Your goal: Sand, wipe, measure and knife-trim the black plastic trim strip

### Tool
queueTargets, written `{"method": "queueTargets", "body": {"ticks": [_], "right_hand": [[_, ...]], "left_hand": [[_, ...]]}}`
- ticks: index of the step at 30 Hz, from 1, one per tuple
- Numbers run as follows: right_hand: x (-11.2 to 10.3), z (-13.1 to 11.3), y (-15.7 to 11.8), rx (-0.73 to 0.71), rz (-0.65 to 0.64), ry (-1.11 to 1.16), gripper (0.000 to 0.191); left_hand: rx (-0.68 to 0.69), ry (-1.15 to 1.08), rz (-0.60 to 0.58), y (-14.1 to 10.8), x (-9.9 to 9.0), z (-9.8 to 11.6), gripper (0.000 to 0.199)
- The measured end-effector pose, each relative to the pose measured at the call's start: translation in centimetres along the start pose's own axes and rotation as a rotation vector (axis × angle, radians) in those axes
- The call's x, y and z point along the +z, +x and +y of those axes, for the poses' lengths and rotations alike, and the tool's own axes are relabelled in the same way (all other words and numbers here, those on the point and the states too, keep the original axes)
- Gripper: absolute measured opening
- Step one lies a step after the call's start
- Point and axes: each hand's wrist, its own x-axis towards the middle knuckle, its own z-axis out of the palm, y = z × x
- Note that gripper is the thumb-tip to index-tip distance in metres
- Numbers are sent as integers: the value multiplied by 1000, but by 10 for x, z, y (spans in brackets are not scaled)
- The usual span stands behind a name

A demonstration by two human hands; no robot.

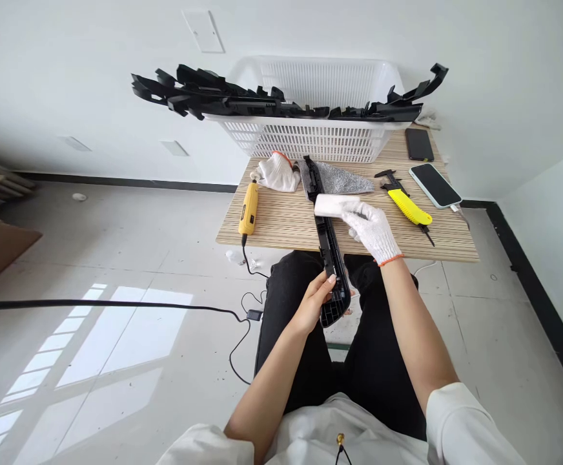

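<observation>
Now the left grip (316, 300), a bare hand, is closed around the near end of a long black part (328, 248), which reaches over the near edge of the tabletop (281, 226). The right grip (372, 229), gloved in white, is closed on a white block (332, 205) above this part; whether they touch, I cannot tell. On the wood-patterned tabletop, a yellow corded tool (248, 210) lies left, a phone (435, 185) right, and a white basket (305, 142) stands far. Sunlight falls on the pale floor (189, 232) at left. The corded tool's label is too small to read.
</observation>
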Motion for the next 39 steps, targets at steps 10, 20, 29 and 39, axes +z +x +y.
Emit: {"method": "queueTargets", "body": {"ticks": [10,20,29,39], "right_hand": [[3,0,3,4,0,66,59],[4,-4,12,216,32,-4,43],[1,-11,22,282,-71,225,36],[2,-9,29,318,-48,303,45]], "left_hand": [[0,-15,24,0,1,2,56],[17,-10,-19,-1,0,1,58],[14,9,-10,0,-1,1,68],[7,22,-12,1,-2,-1,69]]}}
